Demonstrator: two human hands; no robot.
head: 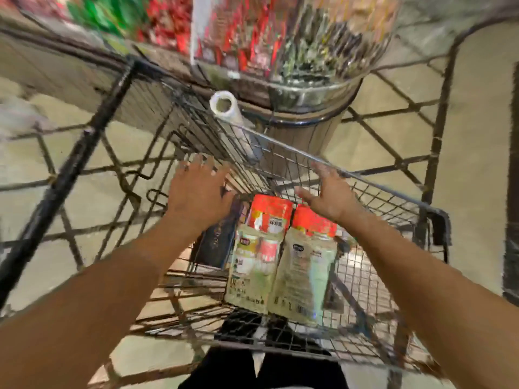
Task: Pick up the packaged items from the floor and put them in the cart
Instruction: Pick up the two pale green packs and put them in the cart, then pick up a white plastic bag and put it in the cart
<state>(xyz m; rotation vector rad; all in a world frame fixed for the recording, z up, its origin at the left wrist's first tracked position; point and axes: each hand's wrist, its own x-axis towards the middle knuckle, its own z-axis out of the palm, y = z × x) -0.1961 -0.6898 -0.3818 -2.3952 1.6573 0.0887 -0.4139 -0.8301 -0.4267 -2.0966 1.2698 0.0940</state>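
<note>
Two orange-topped pale green packages (280, 256) lie in the black wire cart (393, 192).

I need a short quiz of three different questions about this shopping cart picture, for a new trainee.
1. True or false: both hands hold a package.
2. How many orange-topped clear packages lie in the black wire cart?
3. What lies left of them: A) dark flat package, B) green bottle?

Key: 1. False; the left hand and right hand are open and empty. 2. Two. 3. A.
</note>
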